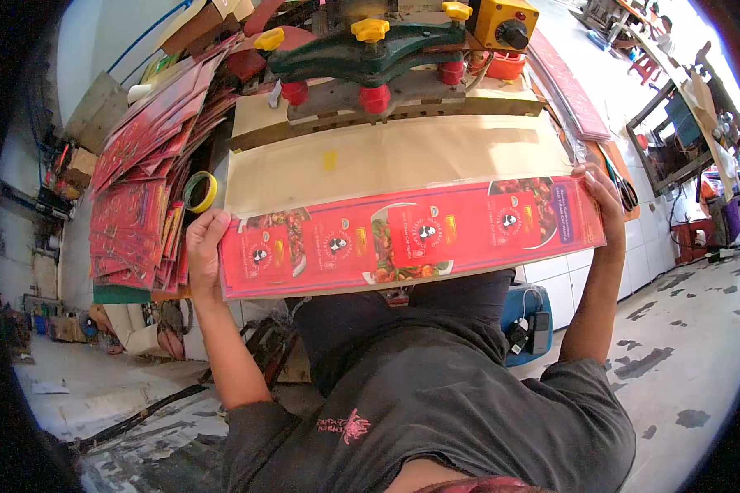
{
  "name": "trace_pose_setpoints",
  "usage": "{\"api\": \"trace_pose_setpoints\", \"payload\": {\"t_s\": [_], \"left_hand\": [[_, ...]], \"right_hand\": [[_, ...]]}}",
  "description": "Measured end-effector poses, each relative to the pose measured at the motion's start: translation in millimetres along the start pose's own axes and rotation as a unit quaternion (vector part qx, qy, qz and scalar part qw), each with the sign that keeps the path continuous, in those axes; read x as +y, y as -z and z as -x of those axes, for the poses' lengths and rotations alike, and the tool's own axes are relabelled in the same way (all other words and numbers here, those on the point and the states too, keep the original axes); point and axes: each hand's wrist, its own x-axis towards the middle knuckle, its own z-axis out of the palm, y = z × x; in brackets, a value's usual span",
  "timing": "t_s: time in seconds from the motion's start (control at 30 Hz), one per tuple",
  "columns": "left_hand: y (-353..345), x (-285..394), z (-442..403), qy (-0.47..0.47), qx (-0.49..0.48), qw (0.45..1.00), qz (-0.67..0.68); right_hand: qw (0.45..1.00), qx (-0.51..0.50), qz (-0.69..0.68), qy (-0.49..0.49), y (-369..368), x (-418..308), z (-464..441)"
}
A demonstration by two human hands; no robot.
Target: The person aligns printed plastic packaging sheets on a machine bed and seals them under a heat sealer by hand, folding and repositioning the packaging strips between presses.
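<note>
A long red printed plastic sheet (353, 238) with food pictures and round logos stretches across in front of me. My left hand (209, 243) pinches its left end between thumb and fingers. At the opposite end, my right hand (602, 195) grips the upper right corner. The sheet lies along the near edge of a tan work board (403, 156), which carries a small yellow mark. Beyond the board stands a dark green machine press (370, 53) with yellow knobs and red fittings.
Left of the board is a tall pile of red printed sheets (136, 197). A yellow tape roll (200, 191) sits by the board's left edge. Scissors (621, 181) lie at the right. A yellow control box (506, 25) is beside the press. Another person (664, 37) is far off, upper right.
</note>
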Motion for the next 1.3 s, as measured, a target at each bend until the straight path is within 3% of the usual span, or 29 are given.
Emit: {"api": "trace_pose_setpoints", "payload": {"t_s": [0.17,0.4,0.57,0.63,0.7,0.87,0.97,1.07,1.13,1.23,1.3], "left_hand": [[1,4,-2,-0.025,0.001,0.997,-0.077],[17,-18,-26,-0.150,0.031,0.982,-0.106],[13,-20,-30,-0.139,0.000,0.990,0.024],[13,-26,-34,-0.114,0.045,0.986,0.109],[13,-30,-33,-0.123,0.043,0.985,0.117],[19,-38,-37,-0.174,0.021,0.978,0.115],[21,-43,-38,-0.202,0.002,0.974,0.105],[21,-46,-28,-0.204,0.044,0.975,0.074],[28,-40,-15,-0.074,0.077,0.978,-0.178],[6,-29,-10,-0.100,0.038,0.974,-0.200],[19,-32,-22,-0.073,0.038,0.975,-0.207]], "right_hand": [[1.000,-0.002,0.007,0.004,1,2,1],[0.976,0.074,0.202,0.022,5,8,-11],[0.976,0.075,0.194,0.069,5,12,-17],[0.969,0.085,0.211,0.098,-7,13,-17],[0.979,0.064,0.180,0.076,-7,15,-18],[0.986,0.156,-0.030,0.053,-34,20,-22],[0.994,0.082,0.042,0.059,-5,36,-23],[0.983,0.101,0.150,0.039,-4,41,-13],[0.977,0.084,0.195,0.034,-10,41,-6],[0.969,0.071,0.233,0.038,-14,38,-2],[0.940,0.055,0.333,-0.040,-4,33,-8]]}}
